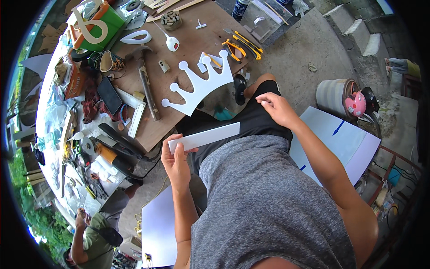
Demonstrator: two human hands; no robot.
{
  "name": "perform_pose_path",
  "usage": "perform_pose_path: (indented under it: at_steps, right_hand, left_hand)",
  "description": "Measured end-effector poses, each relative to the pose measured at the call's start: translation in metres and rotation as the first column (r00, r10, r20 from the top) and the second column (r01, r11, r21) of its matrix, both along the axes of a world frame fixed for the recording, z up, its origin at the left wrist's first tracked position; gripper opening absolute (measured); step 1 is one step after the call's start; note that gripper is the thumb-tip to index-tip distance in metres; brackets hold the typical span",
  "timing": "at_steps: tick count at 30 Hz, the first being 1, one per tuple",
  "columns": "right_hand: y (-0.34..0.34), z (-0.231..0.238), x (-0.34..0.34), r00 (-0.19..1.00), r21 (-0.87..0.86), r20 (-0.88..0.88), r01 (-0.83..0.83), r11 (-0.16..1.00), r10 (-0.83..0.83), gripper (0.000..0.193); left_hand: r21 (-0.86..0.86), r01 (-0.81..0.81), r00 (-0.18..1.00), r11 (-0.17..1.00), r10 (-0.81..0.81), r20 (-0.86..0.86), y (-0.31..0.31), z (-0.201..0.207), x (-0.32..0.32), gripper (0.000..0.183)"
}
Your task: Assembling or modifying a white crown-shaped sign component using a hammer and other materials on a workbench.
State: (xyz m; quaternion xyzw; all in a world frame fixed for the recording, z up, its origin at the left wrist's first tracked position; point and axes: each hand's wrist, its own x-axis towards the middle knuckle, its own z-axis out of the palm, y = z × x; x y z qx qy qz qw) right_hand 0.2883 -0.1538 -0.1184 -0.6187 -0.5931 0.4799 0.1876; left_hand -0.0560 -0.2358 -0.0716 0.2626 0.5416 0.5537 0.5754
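Note:
A flat white strip (210,136), maybe plastic or foam board, is pinched at its left end between the thumb and fingers of my left hand (177,162). It points rightward over my lap. My right hand (278,110) hovers by my right thigh, its fingers loosely bent and apart, with nothing seen in them. Beyond the strip, a white crown-shaped cutout (201,85) with round tips lies at the table's near edge and overhangs it. A small white piece with a yellow-handled tool (213,60) lies partly behind the crown.
On the wooden table (188,42) lie a hammer (145,83), a white squeeze bottle (171,43), yellow cutters and knives (244,45), a phone (109,95) and a square (136,119). Power tools (112,154) crowd the left. White sheets (331,134) lie right; another person (101,231) is lower left.

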Motion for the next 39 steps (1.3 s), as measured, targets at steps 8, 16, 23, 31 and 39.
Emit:
perform_pose_path:
  at_steps: [8,16,23,31,39]
  right_hand:
    - [-0.007,0.062,-0.071,0.928,0.2,-0.044,-0.355,0.913,0.371,0.023]
    - [-0.008,0.081,-0.096,0.838,0.162,-0.004,-0.537,0.828,0.545,0.033]
    - [0.006,0.072,-0.102,0.829,0.134,0.0,-0.554,0.821,0.559,0.023]
    - [0.039,0.045,-0.084,0.951,0.169,0.011,-0.306,0.937,0.309,0.015]
    - [0.039,0.013,-0.128,0.901,0.433,0.192,-0.433,0.791,0.389,0.025]
  left_hand:
    - [0.093,0.007,0.996,0.996,-0.016,0.09,-0.011,-0.008,-0.005,0.028]
    - [0.158,-0.004,0.985,0.987,-0.023,0.17,0.006,-0.024,0.02,0.057]
    - [0.105,-0.04,0.974,0.994,0.015,0.224,0.009,-0.036,0.017,0.064]
    - [-0.104,-0.011,0.964,0.994,-0.018,-0.265,0.011,-0.072,-0.005,0.031]
    - [-0.188,-0.077,0.95,0.979,0.014,-0.312,0.028,-0.092,0.014,0.025]
